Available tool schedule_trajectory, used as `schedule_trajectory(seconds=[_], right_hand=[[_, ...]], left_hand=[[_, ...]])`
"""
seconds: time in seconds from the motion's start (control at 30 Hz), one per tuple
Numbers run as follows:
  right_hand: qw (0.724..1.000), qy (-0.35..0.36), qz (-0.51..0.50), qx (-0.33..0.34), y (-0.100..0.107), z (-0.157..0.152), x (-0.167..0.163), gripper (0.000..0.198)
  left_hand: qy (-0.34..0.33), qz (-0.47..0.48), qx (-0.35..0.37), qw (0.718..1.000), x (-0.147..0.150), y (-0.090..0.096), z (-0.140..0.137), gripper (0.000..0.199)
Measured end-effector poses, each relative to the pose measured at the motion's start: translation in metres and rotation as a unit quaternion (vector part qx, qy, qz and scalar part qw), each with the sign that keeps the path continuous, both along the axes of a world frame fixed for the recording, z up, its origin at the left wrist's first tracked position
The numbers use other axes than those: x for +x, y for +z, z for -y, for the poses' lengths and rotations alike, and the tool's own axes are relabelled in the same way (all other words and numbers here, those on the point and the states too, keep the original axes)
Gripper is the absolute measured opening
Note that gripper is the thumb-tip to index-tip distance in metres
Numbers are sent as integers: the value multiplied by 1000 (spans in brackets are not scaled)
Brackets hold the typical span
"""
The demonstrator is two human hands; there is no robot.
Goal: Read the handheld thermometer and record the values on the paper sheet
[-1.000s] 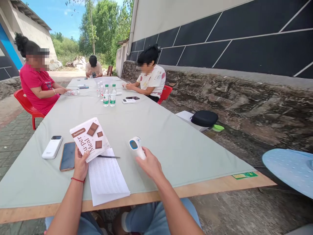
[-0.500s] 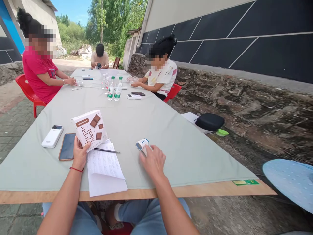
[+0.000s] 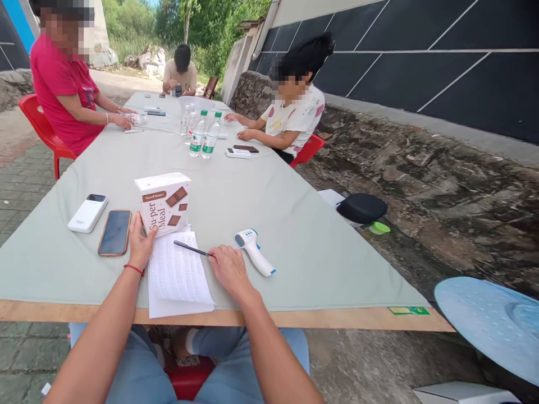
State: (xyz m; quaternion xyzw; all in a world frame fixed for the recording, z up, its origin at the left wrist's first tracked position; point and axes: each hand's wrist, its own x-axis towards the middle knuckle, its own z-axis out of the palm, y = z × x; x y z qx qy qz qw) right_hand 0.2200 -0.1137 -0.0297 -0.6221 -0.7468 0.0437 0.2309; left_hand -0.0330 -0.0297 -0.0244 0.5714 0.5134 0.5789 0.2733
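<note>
Paper sheets (image 3: 179, 275): flat on the table, in front of the seated person and between the two forearms; the other places are told from here.
Pen (image 3: 191, 248): across the far part of the paper sheets, its right end reaching past their right edge; whether it lies flat or is lifted is hard to tell.
Pen's long axis: slantwise over the paper, from far left to near right, the near-right end meeting the right fingers.
Right hand (image 3: 231, 271): just right of the paper, palm down, fingertips at the pen's end; I cannot tell whether they pinch it or only touch it.
Left hand (image 3: 141, 244): at the paper's far-left corner, grasping the box, thumb across its printed front.
Nearer hand: the right, for the pen; the left is busy with the box.
Box (image 3: 163, 205): at the paper's far end, standing up and leaning slightly, covering part of that edge from view.
Thermometer (image 3: 256, 253): right of the paper, past the right hand, on its side, handle slanting near-right.
Phone (image 3: 114, 233): left of the paper, just beside the left hand.
Table edge (image 3: 295, 318): bare wood, close under the paper's near end.
Room: tightest toward the box and phone; cloth stretches widest to the paper's right, past the thermometer, seemingly the freer side.
</note>
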Motion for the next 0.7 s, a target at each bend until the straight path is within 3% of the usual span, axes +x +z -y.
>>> schedule_trajectory(seconds=[0.13,0.27,0.37,0.47,0.7], right_hand=[[983,-62,-169,28,-1,26,13,15],[890,-99,-445,-14,-5,44,-7,19],[837,-94,-535,-66,-6,51,-26,18],[842,-101,-523,-80,-7,52,-34,17],[879,-128,-455,-64,-14,49,-30,13]], left_hand=[[24,-67,-3,997,4,-5,1,71],[3,-94,6,996,13,0,12,94],[-28,-117,22,992,20,6,23,125],[-60,-129,34,989,22,9,30,140],[-89,-154,35,983,17,1,29,147]])
